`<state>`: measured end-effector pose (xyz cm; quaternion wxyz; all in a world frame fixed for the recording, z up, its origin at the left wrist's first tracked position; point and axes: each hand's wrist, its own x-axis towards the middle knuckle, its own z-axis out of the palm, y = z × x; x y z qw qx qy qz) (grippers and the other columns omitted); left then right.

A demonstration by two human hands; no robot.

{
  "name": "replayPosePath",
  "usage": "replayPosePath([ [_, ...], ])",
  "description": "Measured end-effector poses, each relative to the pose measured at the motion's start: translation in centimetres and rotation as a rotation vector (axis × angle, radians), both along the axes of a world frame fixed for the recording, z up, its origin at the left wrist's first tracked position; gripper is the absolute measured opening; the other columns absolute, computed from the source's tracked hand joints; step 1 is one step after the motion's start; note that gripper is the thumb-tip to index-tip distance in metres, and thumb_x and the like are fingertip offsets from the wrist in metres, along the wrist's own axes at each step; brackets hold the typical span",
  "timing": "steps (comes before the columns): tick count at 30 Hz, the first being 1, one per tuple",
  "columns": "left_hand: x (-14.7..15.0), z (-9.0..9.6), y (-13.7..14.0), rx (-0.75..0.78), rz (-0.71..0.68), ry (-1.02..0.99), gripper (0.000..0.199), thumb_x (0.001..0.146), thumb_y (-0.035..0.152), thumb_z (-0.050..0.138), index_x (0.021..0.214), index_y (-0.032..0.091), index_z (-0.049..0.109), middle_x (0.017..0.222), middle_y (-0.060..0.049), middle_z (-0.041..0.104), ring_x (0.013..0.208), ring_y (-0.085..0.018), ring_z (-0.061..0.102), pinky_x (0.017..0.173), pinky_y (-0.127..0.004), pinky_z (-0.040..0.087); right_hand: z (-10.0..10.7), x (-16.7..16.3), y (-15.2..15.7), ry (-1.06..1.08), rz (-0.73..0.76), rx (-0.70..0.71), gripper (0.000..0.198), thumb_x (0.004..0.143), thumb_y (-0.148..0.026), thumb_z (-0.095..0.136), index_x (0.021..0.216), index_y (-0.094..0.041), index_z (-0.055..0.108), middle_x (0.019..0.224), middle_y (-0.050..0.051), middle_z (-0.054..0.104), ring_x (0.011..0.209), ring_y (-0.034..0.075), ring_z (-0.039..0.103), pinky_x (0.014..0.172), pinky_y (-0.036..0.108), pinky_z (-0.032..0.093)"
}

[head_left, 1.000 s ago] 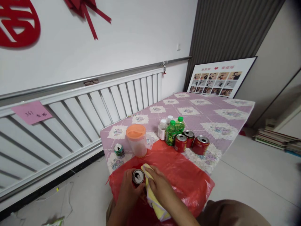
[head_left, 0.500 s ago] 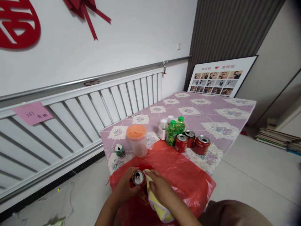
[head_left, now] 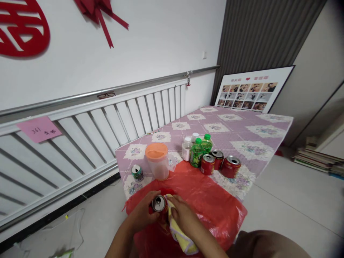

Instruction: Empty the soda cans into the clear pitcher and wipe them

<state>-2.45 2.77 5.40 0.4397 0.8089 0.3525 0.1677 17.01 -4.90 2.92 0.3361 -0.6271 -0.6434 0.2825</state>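
Note:
My left hand (head_left: 144,213) is wrapped round an opened red drink can (head_left: 158,203), its silver top facing up. On the can's right side, my right hand (head_left: 182,214) presses a yellow cloth (head_left: 185,243) with a pale purple edge against it. Both hands are over a red plastic bag (head_left: 199,195) spread along the near edge of the table. Just beyond the left hand stand a small green can (head_left: 137,172) and a clear plastic jug (head_left: 159,170) with an orange lid.
Past the bag, several red cans (head_left: 230,167), green bottles (head_left: 197,153) and white-capped bottles (head_left: 186,149) stand grouped on the flowered tablecloth (head_left: 215,127). A white radiator (head_left: 107,123) runs along the left. Stacked books (head_left: 311,161) lie on the right.
The view has shifted very slightly. Both hands keep their hold on the can and cloth, with hardly any visible movement.

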Motion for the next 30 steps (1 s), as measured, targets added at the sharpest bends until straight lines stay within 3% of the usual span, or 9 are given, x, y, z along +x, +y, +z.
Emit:
replayPosePath([
  [2,0.2,-0.4,-0.4,-0.016,0.059,-0.006,0.079,0.062,0.01,0.058,0.138,0.021,0.042,0.147,-0.011,0.046,0.136,-0.026,0.043,0.116,-0.044,0.031,-0.1,0.1,-0.1,0.001,-0.004,0.003,0.054,0.079,-0.006,0.043,0.128,-0.018,0.062,0.13,0.011,0.063,0.122,0.02,0.056,0.108,0.034,0.04],
  [5,0.9,-1.4,-1.6,0.042,0.289,-0.018,0.082,0.061,0.021,0.069,0.138,0.015,0.04,0.144,-0.016,0.045,0.134,-0.032,0.043,0.113,-0.047,0.034,-0.2,0.1,-0.2,0.006,-0.011,0.006,0.054,0.079,-0.007,0.044,0.129,-0.02,0.061,0.13,0.009,0.063,0.123,0.02,0.055,0.108,0.034,0.039],
  [7,1.5,-1.9,-2.4,0.119,0.439,-0.004,0.075,0.06,0.026,0.072,0.13,0.013,0.046,0.132,-0.017,0.053,0.124,-0.034,0.05,0.108,-0.049,0.039,-0.2,0.1,-0.2,0.008,-0.016,0.017,0.054,0.08,-0.008,0.044,0.13,-0.021,0.06,0.132,0.009,0.061,0.124,0.019,0.055,0.109,0.034,0.039],
  [9,1.9,-2.0,-3.0,0.171,0.499,0.014,0.058,0.063,0.026,0.071,0.117,0.016,0.053,0.118,-0.012,0.059,0.113,-0.032,0.055,0.101,-0.048,0.044,0.1,0.2,-0.1,0.004,-0.021,0.029,0.053,0.082,-0.009,0.044,0.131,-0.021,0.06,0.135,0.008,0.059,0.126,0.019,0.053,0.11,0.034,0.038],
  [13,2.3,-1.3,-3.2,0.181,0.437,-0.017,0.04,0.066,0.019,0.065,0.106,0.019,0.058,0.107,-0.008,0.061,0.104,-0.027,0.058,0.094,-0.044,0.047,1.3,0.2,0.2,0.001,-0.007,0.073,0.053,0.084,-0.011,0.043,0.133,-0.024,0.057,0.141,0.007,0.054,0.132,0.018,0.048,0.112,0.035,0.036],
  [17,1.9,-0.8,-2.4,0.118,0.319,-0.091,0.045,0.066,0.015,0.063,0.111,0.018,0.058,0.114,-0.009,0.061,0.108,-0.026,0.058,0.096,-0.041,0.048,2.0,0.2,0.6,0.038,0.03,0.117,0.054,0.084,-0.011,0.044,0.133,-0.027,0.058,0.14,0.005,0.056,0.131,0.018,0.048,0.112,0.036,0.036],
  [25,0.6,0.0,-1.5,-0.007,0.184,-0.069,0.061,0.061,0.009,0.06,0.121,0.02,0.058,0.131,-0.01,0.057,0.125,-0.027,0.051,0.108,-0.041,0.041,0.0,0.4,0.4,0.043,0.053,0.027,0.057,0.075,-0.005,0.045,0.126,-0.022,0.064,0.125,0.008,0.066,0.118,0.02,0.059,0.105,0.034,0.042],
  [30,0.6,0.5,-1.1,-0.006,0.11,-0.057,0.064,0.063,0.007,0.058,0.125,0.022,0.055,0.132,-0.008,0.055,0.127,-0.025,0.05,0.112,-0.041,0.038,0.6,0.6,1.7,0.075,0.048,0.09,0.054,0.079,-0.007,0.044,0.127,-0.022,0.063,0.132,0.008,0.062,0.125,0.019,0.054,0.109,0.036,0.038],
])
